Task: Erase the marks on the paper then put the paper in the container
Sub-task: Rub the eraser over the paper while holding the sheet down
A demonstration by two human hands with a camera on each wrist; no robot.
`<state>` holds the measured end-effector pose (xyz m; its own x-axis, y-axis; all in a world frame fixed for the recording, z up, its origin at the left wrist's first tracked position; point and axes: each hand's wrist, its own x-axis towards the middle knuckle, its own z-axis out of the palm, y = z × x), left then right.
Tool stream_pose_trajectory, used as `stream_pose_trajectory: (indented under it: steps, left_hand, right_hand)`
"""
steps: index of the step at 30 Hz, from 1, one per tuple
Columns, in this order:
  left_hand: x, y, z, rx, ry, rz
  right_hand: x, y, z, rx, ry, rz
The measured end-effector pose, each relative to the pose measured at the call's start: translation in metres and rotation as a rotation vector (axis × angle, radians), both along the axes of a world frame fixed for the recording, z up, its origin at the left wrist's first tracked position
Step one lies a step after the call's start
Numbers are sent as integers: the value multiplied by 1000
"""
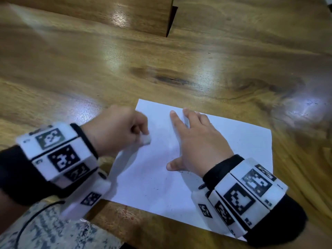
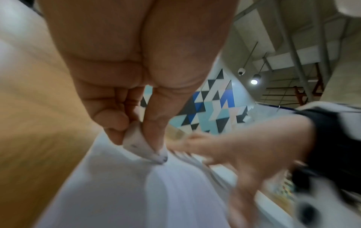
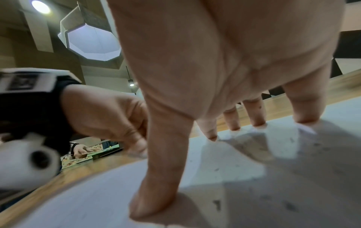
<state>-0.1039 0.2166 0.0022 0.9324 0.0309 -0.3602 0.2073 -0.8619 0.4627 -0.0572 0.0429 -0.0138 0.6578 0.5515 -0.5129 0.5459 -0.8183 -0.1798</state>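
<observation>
From the head camera, the white rectangular sheet of paper (image 1: 206, 159) lies flat on the glossy brown wooden tabletop (image 1: 89, 69), near its front edge. The right hand (image 1: 199, 141) rests on the sheet with fingers spread and straight, most likely to pin it so rubbing cannot drag or crease it. The left hand (image 1: 118, 130) is curled, pinching a small white block eraser (image 1: 146, 139) near the sheet's left side. No container is clearly in view.

At the left wrist, thumb and fingers (image 2: 154, 123) squeeze the eraser (image 2: 144, 146), whose smudged tip touches the paper (image 2: 126, 192); holding it low probably gives firm pressure.

At the right wrist, the thumb (image 3: 162, 169) and fingertips (image 3: 306, 114) press down on the paper (image 3: 244, 177), where grey specks, either crumbs or marks, show. The erasing seems unfinished.
</observation>
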Motion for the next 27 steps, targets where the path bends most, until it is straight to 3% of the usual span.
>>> stream_pose_trajectory:
  steps: [7,17,27]
  left_hand:
    - [66,-4,-8,-43,-96,77]
    - [-17,-8,-8,2,-20,-22]
    - [10,-7,0,14,-10,19]
  right_hand:
    - [1,1,-1,-38,11,0]
    - [0,0,0,-9,24,-9]
    - [3,-8,10,32,100,8]
